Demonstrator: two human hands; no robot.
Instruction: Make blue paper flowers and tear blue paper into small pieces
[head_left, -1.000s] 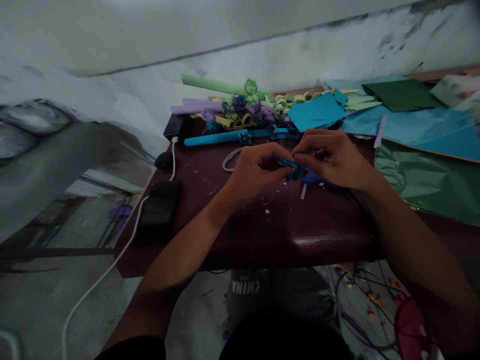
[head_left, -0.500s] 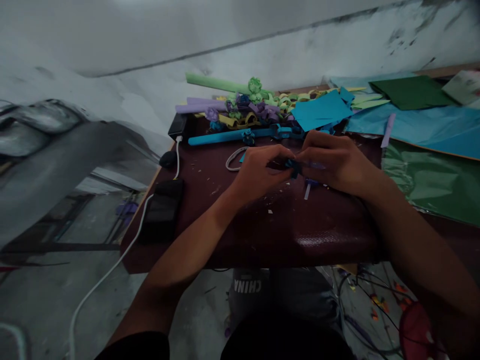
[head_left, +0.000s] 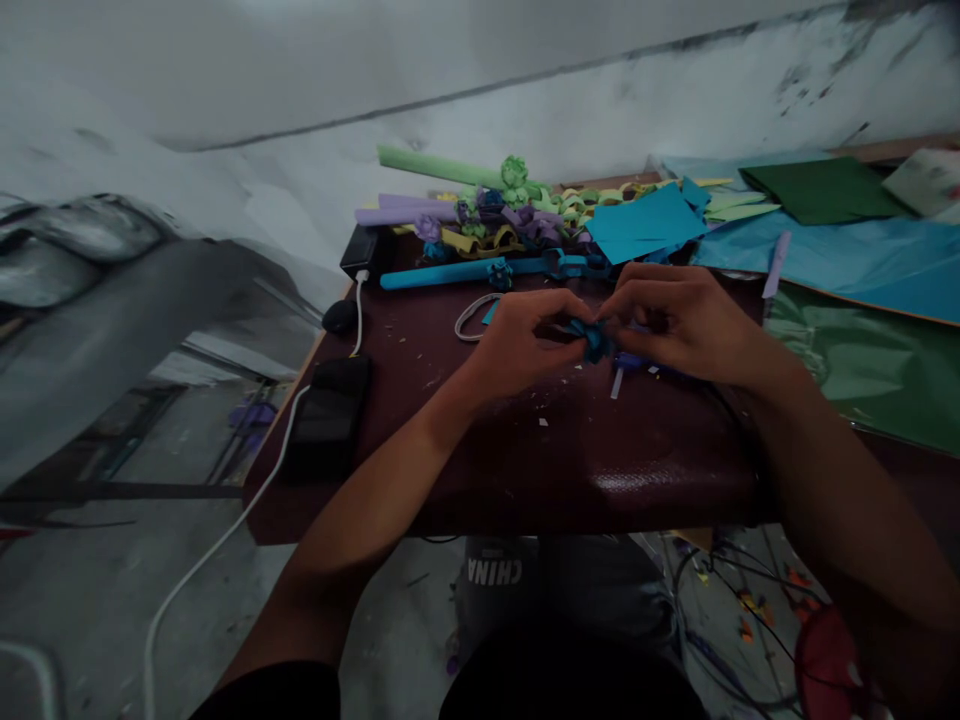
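Over the middle of the dark red table, my left hand (head_left: 521,335) pinches a small blue paper flower (head_left: 596,342) between thumb and fingertips. My right hand (head_left: 679,320) meets it from the other side, its thumb and index finger closed at the flower's edge. Its remaining fingers curl inward. Beneath the right hand lies a dark blue object (head_left: 634,362), mostly covered, with a pale narrow strip (head_left: 616,384) beside it. A loop of whitish band (head_left: 469,322) rests just left of my left hand.
Behind the hands lie a blue paper tube (head_left: 442,274), purple tubes (head_left: 409,208), a green tube (head_left: 442,165) and blue sheets (head_left: 645,222). Green packaged paper (head_left: 892,370) covers the right side. A black box (head_left: 326,415) and white cable (head_left: 217,560) sit at the left edge.
More of the blue flower shows between my hands. The fingers of my right hand have shifted slightly and curled more. My left hand keeps its pinch.
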